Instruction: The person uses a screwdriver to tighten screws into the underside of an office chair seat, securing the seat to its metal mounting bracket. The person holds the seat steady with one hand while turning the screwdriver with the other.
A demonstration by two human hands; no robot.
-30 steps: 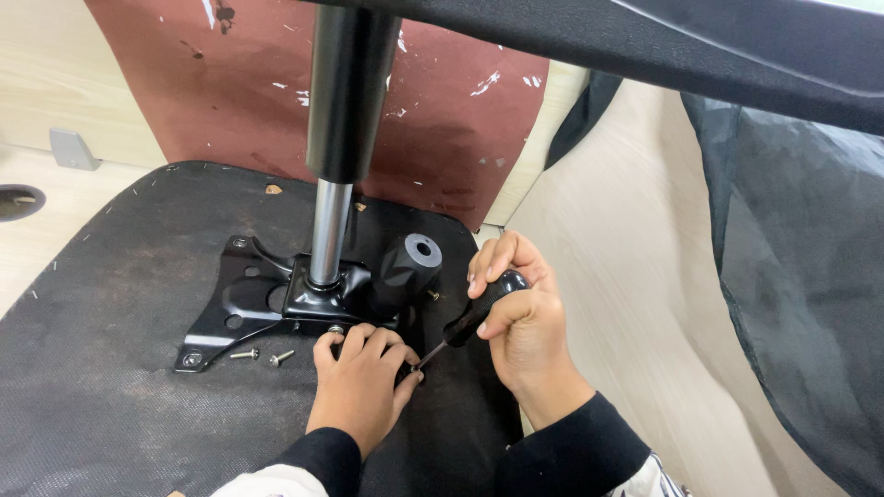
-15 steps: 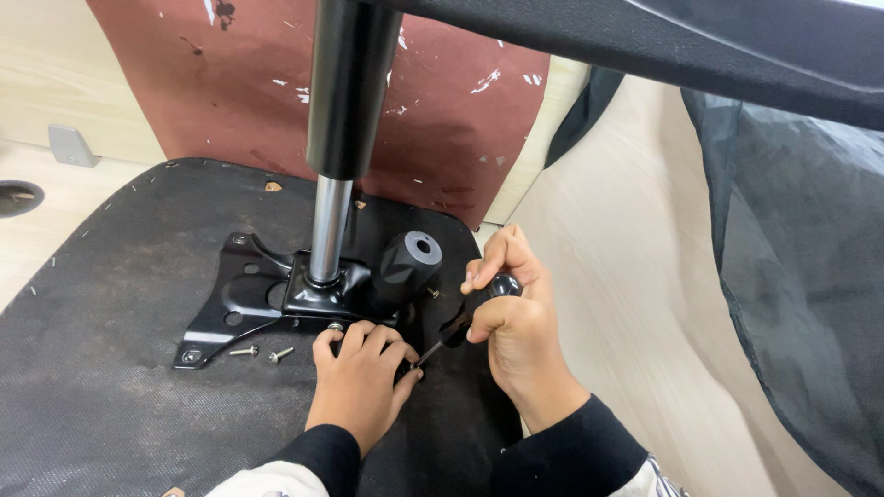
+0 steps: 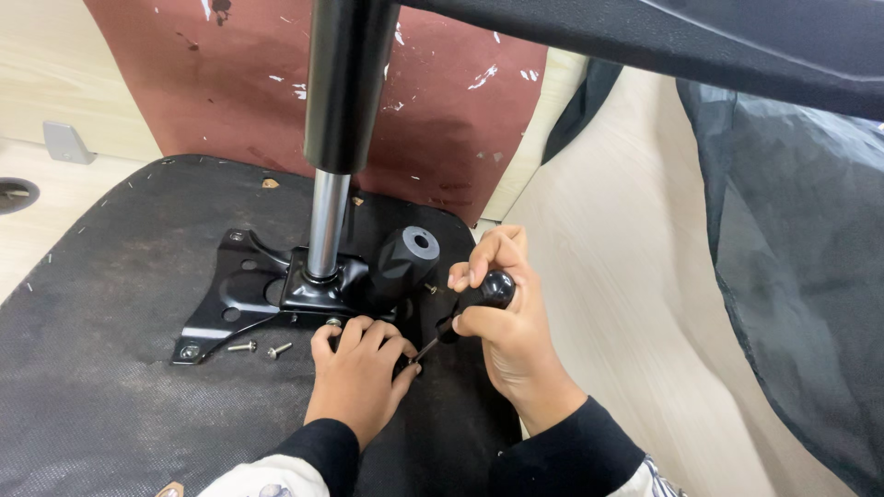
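Head view: two hands and a screwdriver at a chair's base plate

Head camera looks down on an upturned chair seat (image 3: pixel 101 387), its black fabric underside facing up. A black metal plate (image 3: pixel 244 294) lies flat on it, and a steel column (image 3: pixel 327 225) rises from the plate's middle into a wide black sleeve (image 3: pixel 348 83). Just right of the column a stubby black knob (image 3: pixel 405 262) with a hole in its end tilts up toward the right.

The left hand (image 3: pixel 359 373) lies palm down at the plate's near edge, wrist straight, forearm coming up from the bottom of the frame in a dark sleeve. Its fingers are curled under and pressed to the seat; whether they pinch anything beneath cannot be told.

The right hand (image 3: pixel 506 322) sits just right of it, wrist bent inward, thumb side up. Its fingers are wrapped tight round the screwdriver (image 3: pixel 470 308), whose round black handle pokes out between thumb and forefinger. The shaft slants down and left, and its tip meets the seat at the left hand's fingertips, where it is hidden.

Two loose screws (image 3: pixel 260 349) lie on the fabric just beside the plate's near-left corner, apart from both hands. A reddish board (image 3: pixel 230 101) leans behind the seat, and dark cloth (image 3: pixel 792 248) hangs at the right
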